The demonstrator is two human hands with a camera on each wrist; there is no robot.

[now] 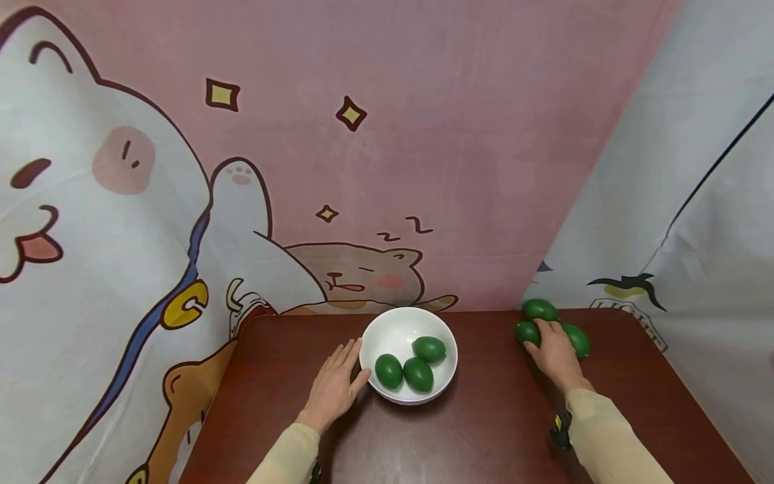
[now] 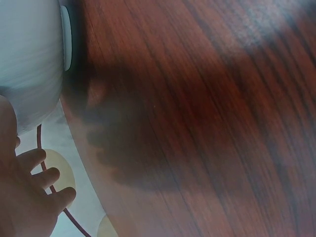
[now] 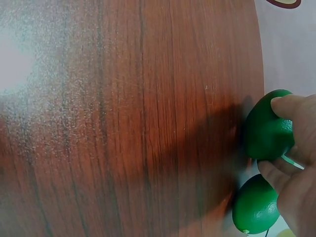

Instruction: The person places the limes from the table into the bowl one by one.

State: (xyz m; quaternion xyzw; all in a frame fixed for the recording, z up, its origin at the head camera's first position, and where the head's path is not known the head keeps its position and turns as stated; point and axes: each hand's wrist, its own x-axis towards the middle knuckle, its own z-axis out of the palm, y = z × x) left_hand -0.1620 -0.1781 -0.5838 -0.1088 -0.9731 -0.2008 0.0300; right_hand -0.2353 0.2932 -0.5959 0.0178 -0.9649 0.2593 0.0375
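Note:
A white bowl (image 1: 379,336) stands in the middle of the table with three green limes inside, one of them a lime (image 1: 429,349) at the right. At the bowl's left side my left hand (image 1: 331,388) rests with its fingers extended, touching or nearly touching the wall; the left wrist view shows the hand (image 2: 24,192) beside the bowl (image 2: 32,54). Off to the right, my right hand (image 1: 556,353) reaches among three more limes. It grips one lime (image 3: 266,129) between thumb and fingers. Another lime (image 3: 256,205) lies close to those fingers, and a third lime (image 1: 540,310) sits behind.
The brown wooden table (image 1: 484,430) ends at the back against a pink cartoon-printed cloth (image 1: 484,134). A pale cloth (image 1: 713,202) hangs along the right side.

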